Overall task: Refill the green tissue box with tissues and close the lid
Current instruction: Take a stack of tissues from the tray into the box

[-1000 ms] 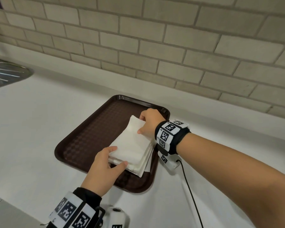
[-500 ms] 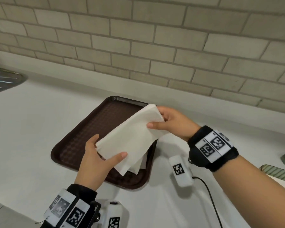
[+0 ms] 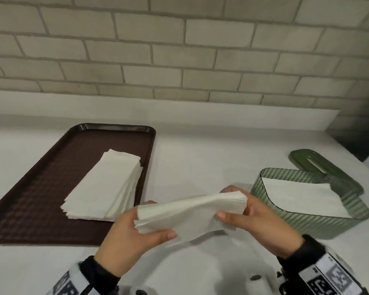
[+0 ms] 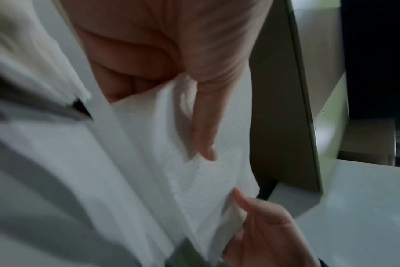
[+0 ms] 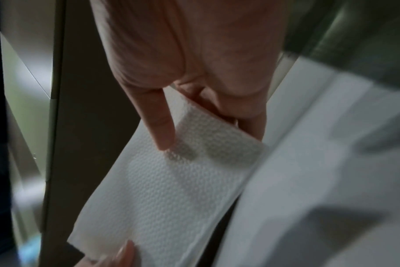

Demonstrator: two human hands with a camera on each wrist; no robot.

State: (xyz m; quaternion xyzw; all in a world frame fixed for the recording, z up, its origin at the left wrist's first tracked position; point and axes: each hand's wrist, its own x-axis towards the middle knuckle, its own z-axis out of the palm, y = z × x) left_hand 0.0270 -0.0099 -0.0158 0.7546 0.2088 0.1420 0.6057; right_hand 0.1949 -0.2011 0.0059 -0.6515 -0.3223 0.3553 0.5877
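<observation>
A sagging stack of white tissues (image 3: 188, 211) hangs above the counter between both hands. My left hand (image 3: 134, 233) grips its left end, thumb underneath. My right hand (image 3: 249, 213) pinches its right end, thumb on the near side. Just right of it stands the green ribbed tissue box (image 3: 290, 222), open, with white tissues (image 3: 303, 196) lying inside. Its dark green lid (image 3: 320, 165) lies behind the box. In the left wrist view the held tissues (image 4: 194, 173) show embossed between my left thumb and fingers; the right wrist view shows the held tissues (image 5: 171, 189) too.
A dark brown tray (image 3: 41, 188) lies on the white counter (image 3: 200, 158) at left, holding another stack of white tissues (image 3: 107, 188). A brick wall (image 3: 179, 50) runs behind. A dark opening (image 3: 354, 143) sits at the far right corner.
Both hands lifted part of the tissue stack off the tray and carried it right, toward the green box. The view swung right, bringing box and lid into sight.
</observation>
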